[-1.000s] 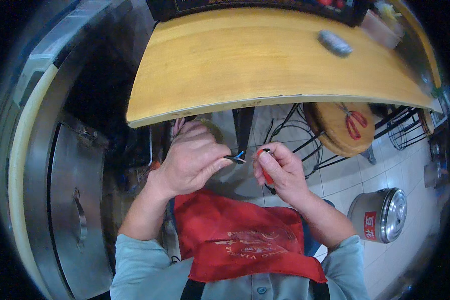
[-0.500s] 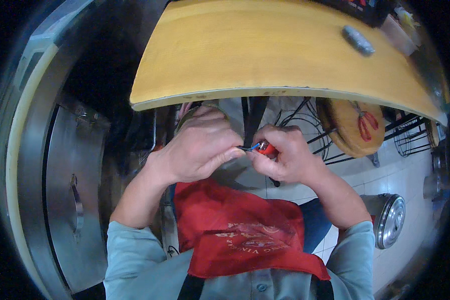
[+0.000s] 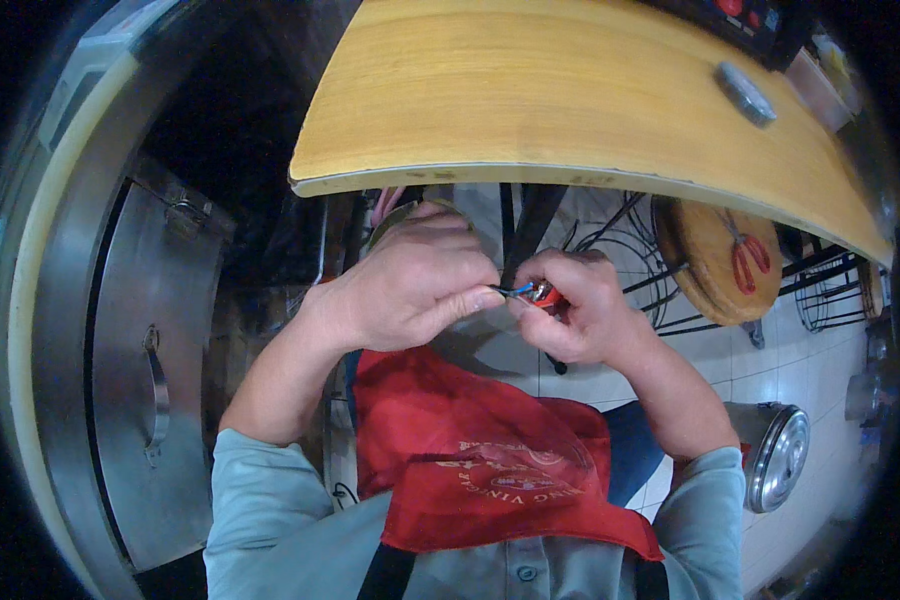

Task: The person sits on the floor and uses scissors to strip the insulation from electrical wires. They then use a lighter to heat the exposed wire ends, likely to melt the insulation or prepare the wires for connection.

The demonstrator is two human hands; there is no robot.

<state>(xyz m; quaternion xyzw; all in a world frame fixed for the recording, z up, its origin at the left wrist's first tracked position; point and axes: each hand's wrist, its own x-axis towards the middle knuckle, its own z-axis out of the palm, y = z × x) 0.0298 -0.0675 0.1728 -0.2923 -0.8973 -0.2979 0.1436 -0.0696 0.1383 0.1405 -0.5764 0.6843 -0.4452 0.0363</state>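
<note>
My left hand is closed, thumb and forefinger pinching a thin dark wire whose end points to the right. My right hand is closed round a red lighter with a metal top, held close against the wire's end. A small bright blue bit shows between the wire and the metal top; whether it is flame or blue insulation I cannot tell. Both hands are over my lap, just short of the table's near edge. My fingers cover most of the lighter.
The yellow wooden table spans the front, with a small grey wrapped roll on it. Red-handled scissors lie on a round wooden stool. A lidded metal pot stands at right, a steel cabinet at left.
My view has shifted slightly, so the table and stool appear moved. Both hands keep their grips, and the lighter stays close to the wire.
</note>
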